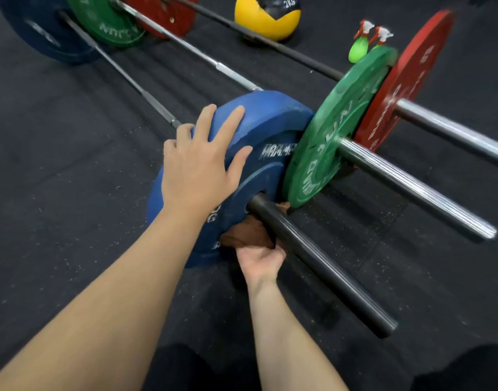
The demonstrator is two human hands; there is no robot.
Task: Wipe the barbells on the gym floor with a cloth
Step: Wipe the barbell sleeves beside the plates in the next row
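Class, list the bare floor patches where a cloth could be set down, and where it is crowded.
Bare black rubber floor lies left of the big blue rubber plate, beside its thin steel bar. More lies right of the dark bar sleeve. Crowded: the green plate and red plate stack close beside the blue one.

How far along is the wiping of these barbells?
Done: no surface can be told as finished from this view. In hand: the left hand rests flat on the rim of the near blue plate while the right hand grips a brown cloth against that plate's face, beside the black sleeve. Left, probably: the barbells behind, with the green plate and the red plate, which no hand touches.
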